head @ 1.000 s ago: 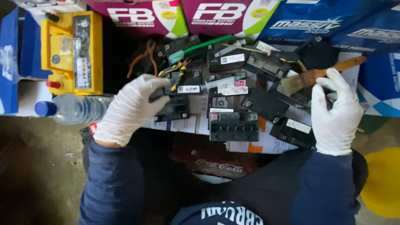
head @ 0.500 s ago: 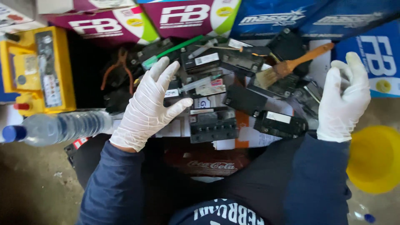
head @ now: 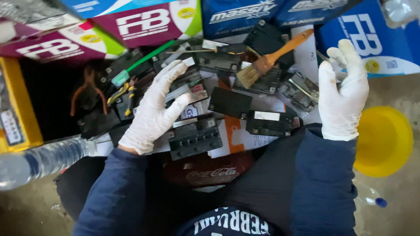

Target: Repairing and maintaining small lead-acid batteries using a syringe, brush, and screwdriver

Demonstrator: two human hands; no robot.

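Both my hands wear white gloves. My left hand (head: 155, 109) lies flat, fingers spread, on a pile of black battery covers (head: 194, 137) and small black parts. My right hand (head: 342, 94) is raised at the right of the pile, fingers apart, holding nothing. A paintbrush (head: 273, 57) with an orange wooden handle rests on the pile between the hands. A flat black plate (head: 229, 102) and a black cover with a white label (head: 271, 122) lie near the middle.
Purple, blue and green cartons (head: 144, 24) line the far side. A yellow battery case (head: 17, 109) stands at left, a clear water bottle (head: 41, 159) below it. Orange-handled pliers (head: 87, 89) and a green-handled tool (head: 140, 61) lie left. A yellow bowl (head: 385, 140) sits at right.
The view has shifted right and closer. My right hand has lifted off the pile and now hovers with fingers apart. My left hand stays spread on the black parts.
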